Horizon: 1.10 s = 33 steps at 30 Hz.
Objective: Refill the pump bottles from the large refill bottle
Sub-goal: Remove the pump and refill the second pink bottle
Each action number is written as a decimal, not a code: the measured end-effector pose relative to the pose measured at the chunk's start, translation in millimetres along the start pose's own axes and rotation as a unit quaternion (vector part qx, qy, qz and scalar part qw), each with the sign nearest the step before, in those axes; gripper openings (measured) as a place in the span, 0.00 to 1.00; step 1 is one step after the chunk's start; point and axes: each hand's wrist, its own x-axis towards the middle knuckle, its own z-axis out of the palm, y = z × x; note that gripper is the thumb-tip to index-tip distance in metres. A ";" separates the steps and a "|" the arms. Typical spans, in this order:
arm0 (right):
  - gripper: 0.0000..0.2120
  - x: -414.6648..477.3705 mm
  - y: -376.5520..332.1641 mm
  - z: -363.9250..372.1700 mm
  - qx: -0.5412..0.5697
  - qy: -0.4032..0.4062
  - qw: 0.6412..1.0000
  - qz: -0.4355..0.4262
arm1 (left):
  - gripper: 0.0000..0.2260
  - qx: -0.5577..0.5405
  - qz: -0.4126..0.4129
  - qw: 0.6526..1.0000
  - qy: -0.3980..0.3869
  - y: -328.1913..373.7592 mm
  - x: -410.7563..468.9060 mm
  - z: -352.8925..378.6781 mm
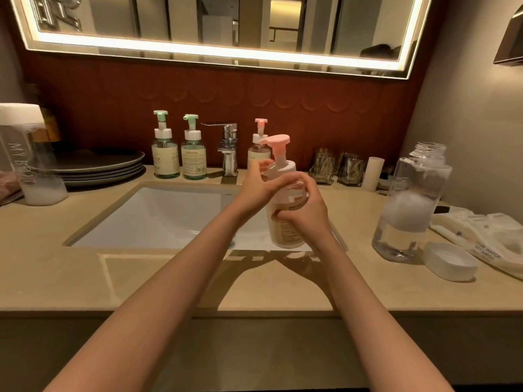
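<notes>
Our right hand (308, 210) grips the pump bottle (285, 236), our left hand (254, 188) its collar (285, 167); we should twist squarely, bottle upright.

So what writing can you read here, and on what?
"MY B", rest smeared: capped clear bottle, far left.
"WATER", other words blurred: white bag, right.
Too faint: lettering on open clear bottle.
Too small: labels on held pump bottle, green-pump bottles, pink-pump bottle behind.

open counter front-left; refill bottle (407, 205) + white cap (450, 261) crowding right side
</notes>
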 end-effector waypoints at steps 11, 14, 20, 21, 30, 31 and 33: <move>0.39 -1.4 9.0 0.3 -0.011 0.058 0.998 0.012 | 0.26 0.009 0.004 0.999 0.031 1.0 3.4 -7.1; 0.39 -2.9 7.9 1.3 -0.018 0.047 0.999 0.008 | 0.23 0.017 0.013 0.999 -0.042 2.4 1.6 -3.1; 0.40 -1.6 10.2 -6.8 -0.018 0.069 0.997 0.033 | 0.19 0.031 0.061 0.997 0.028 10.5 3.2 13.2; 0.40 -1.3 10.6 -9.6 -0.019 0.074 0.996 0.037 | 0.18 0.035 0.069 0.995 0.055 11.6 5.5 16.7; 0.39 -2.8 12.4 -14.7 -0.064 0.063 0.996 0.019 | 0.24 -0.010 0.001 0.996 -0.083 6.5 4.2 26.0; 0.39 -2.6 12.1 -14.3 -0.057 0.064 0.996 0.024 | 0.25 -0.009 0.003 0.995 -0.096 6.3 3.6 24.0; 0.39 -1.6 11.9 -13.4 -0.040 0.065 0.996 0.033 | 0.28 0.005 0.022 0.994 -0.110 8.1 2.8 22.1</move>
